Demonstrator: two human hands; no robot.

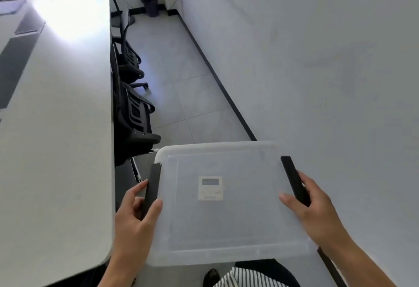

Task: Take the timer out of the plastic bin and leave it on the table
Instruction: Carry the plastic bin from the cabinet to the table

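A translucent plastic bin [226, 230] with its lid on is held in the air to the right of the table [56, 139]. Through the lid a small white timer [210, 188] with a grey display shows, lying inside near the middle. My left hand [133, 216] grips the black latch handle [152, 187] on the bin's left side, thumb on the lid. The black latch handle [294, 180] on the right side is gripped by my right hand [317, 209].
The long white table fills the left, its right edge close to the bin. Black office chairs [133, 109] stand tucked along that edge. A white wall [317, 59] runs on the right, with tiled floor between. A dark waste bin [149, 4] stands far back.
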